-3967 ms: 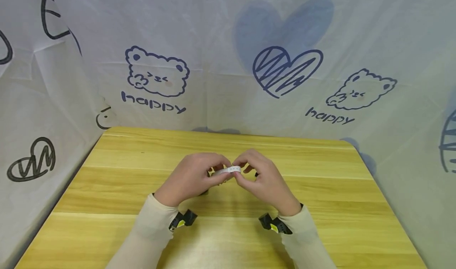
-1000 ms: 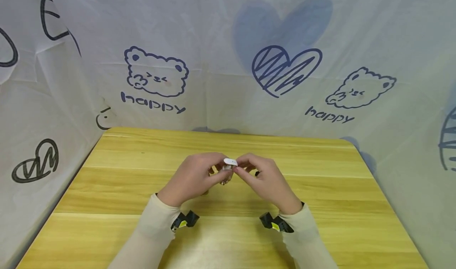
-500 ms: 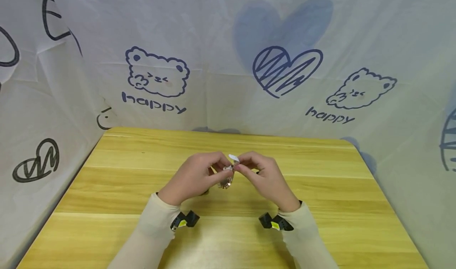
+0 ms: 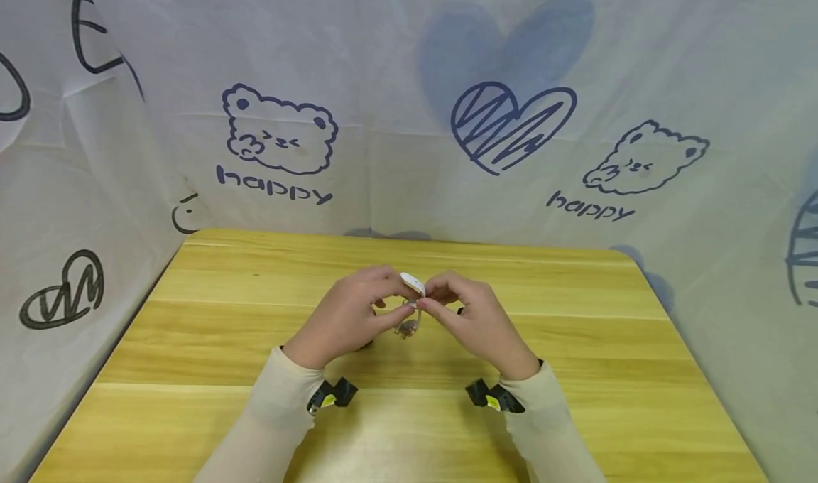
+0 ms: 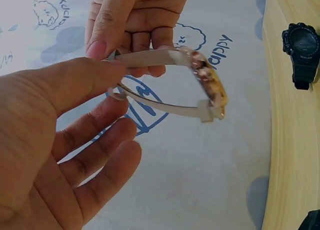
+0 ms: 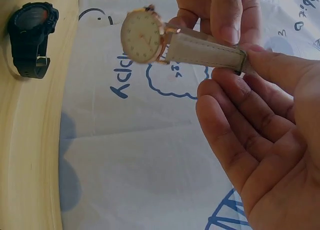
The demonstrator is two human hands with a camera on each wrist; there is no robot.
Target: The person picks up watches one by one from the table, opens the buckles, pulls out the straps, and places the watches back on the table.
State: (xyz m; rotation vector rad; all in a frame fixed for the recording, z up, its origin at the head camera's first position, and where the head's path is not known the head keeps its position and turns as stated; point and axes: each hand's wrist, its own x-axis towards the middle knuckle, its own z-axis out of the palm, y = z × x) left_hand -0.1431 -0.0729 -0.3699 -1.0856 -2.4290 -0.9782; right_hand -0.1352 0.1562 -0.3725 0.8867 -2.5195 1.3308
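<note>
A wristwatch with a white strap and a rose-gold case (image 4: 406, 329) hangs between both hands above the table. Its pale round dial (image 6: 142, 36) faces the right wrist view, and the strap (image 5: 160, 58) forms a loop in the left wrist view. My left hand (image 4: 354, 309) pinches the strap near its joined ends between thumb and index finger, the other fingers loosely bent. My right hand (image 4: 476, 319) pinches the strap at the buckle (image 6: 242, 62) from the other side. A white strap end (image 4: 412, 283) sticks up between the hands. Fingertips partly hide the buckle.
A black sports watch (image 5: 303, 48) lies on the wooden table (image 4: 409, 426) in the left wrist view. Another view, the right wrist one, has a black watch (image 6: 33, 38) at its left. A printed white cloth (image 4: 396, 149) hangs behind the table.
Earlier the strap lay flatter between the fingers with the case mostly hidden. Now its end has risen and the case hangs visible below the hands. Both hands have stayed nearly in place.
</note>
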